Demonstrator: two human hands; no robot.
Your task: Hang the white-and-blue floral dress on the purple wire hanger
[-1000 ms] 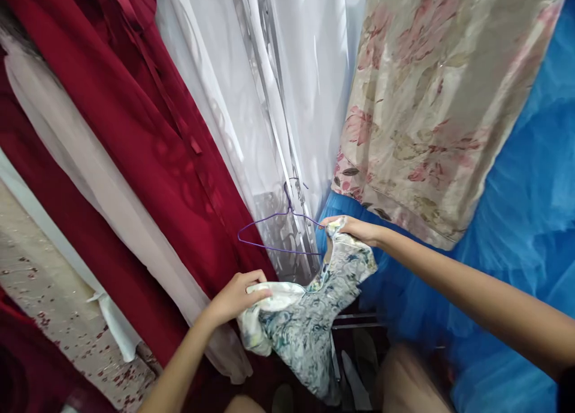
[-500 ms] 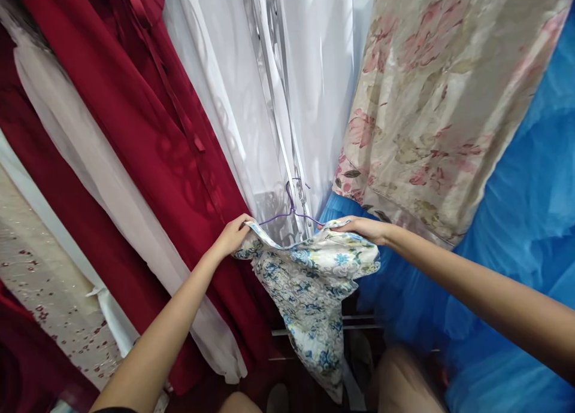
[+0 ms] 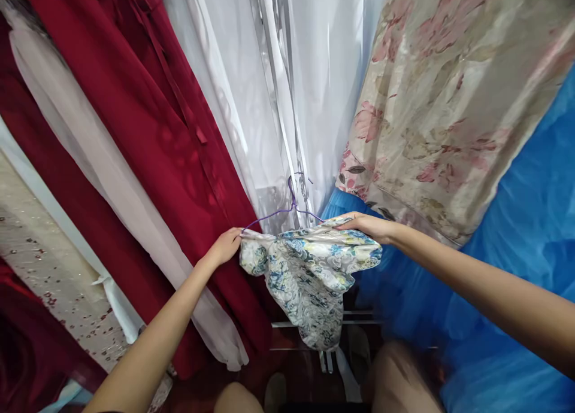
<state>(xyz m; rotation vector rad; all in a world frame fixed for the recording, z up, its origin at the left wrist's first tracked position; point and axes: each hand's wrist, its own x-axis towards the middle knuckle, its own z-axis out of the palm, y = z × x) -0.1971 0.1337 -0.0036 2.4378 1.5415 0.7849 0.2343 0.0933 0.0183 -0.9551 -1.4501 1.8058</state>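
Note:
A small blue-and-white floral garment (image 3: 309, 275) hangs draped over a thin purple wire hanger (image 3: 287, 208), whose hook rises in front of the white curtain. My left hand (image 3: 223, 246) is closed on the garment's left shoulder at the hanger's left tip. My right hand (image 3: 367, 226) pinches the garment's right shoulder against the hanger's right end. The cloth sags in folds between both hands.
Long dark red gowns (image 3: 148, 131) and a pale pink one (image 3: 85, 155) hang on the left. Sheer white fabric (image 3: 287, 78) hangs in the middle, a cream floral dress (image 3: 440, 102) and blue tulle (image 3: 516, 233) on the right. My knees (image 3: 395, 371) show below.
My left hand rose from below to the hanger's left tip, lifting the crumpled garment and spreading it across the hanger. My right hand stayed at the right end.

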